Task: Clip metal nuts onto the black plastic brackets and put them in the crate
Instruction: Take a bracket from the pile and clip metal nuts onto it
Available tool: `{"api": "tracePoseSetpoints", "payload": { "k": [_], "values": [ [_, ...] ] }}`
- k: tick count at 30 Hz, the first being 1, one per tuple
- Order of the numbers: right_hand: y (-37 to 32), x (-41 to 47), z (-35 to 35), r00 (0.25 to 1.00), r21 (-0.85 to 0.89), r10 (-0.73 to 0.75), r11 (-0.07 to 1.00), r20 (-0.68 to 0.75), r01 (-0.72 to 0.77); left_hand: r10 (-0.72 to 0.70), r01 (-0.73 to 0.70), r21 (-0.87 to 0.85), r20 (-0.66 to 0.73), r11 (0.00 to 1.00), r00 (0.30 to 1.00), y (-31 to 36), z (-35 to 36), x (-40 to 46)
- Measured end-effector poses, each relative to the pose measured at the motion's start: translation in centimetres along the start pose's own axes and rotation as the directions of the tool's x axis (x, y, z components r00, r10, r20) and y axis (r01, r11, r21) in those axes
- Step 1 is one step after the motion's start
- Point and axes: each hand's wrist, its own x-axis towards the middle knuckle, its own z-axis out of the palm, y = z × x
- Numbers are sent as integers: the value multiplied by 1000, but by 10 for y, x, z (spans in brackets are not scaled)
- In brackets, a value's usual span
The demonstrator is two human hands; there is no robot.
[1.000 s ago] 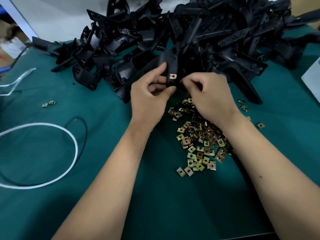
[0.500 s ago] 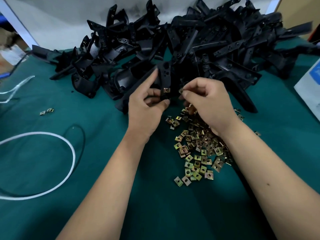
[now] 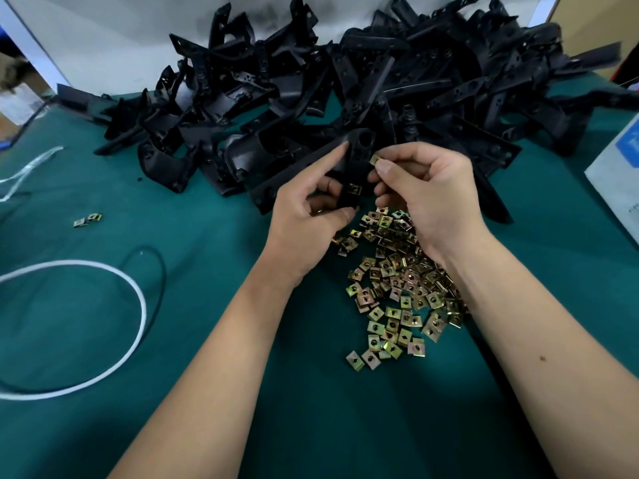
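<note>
Your left hand (image 3: 304, 219) grips a black plastic bracket (image 3: 356, 164) upright above the surface, thumb along its lower end, and one clip nut (image 3: 353, 189) already sits on its strip. Your right hand (image 3: 428, 198) pinches a second clip nut (image 3: 374, 158) between thumb and forefinger, just beside the bracket's upper part and apart from it. You look to be mid-assembly: the next move calls for lining the nut's open side with the bracket's edge and sliding it on until seated. Loose clip nuts (image 3: 397, 292) lie heaped under your right wrist. Behind your hands, the pile of brackets (image 3: 345, 81) fills the far edge of the green surface (image 3: 207, 340). A box (image 3: 619, 181) stands at the right edge; no crate shows. Open room lies toward the near edge and left, where a white cord loop (image 3: 135, 299) rests.
</note>
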Motion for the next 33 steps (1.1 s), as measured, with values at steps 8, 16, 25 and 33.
{"api": "tracePoseSetpoints", "payload": {
  "k": [8,16,25,33],
  "values": [
    [0,1,0,1000,-19,-8,1000,7,8,-25,25,-12,32,1000,999,1,2,0],
    [2,2,-3,1000,-19,-19,1000,-18,19,-34,34,-3,27,999,999,2,1,0],
    [3,3,-3,1000,-46,-16,999,7,16,-49,49,9,45,999,998,6,4,-2],
    [5,3,-4,999,-35,-30,999,-21,30,-25,21,80,60,997,998,4,3,-2]
  ]
}}
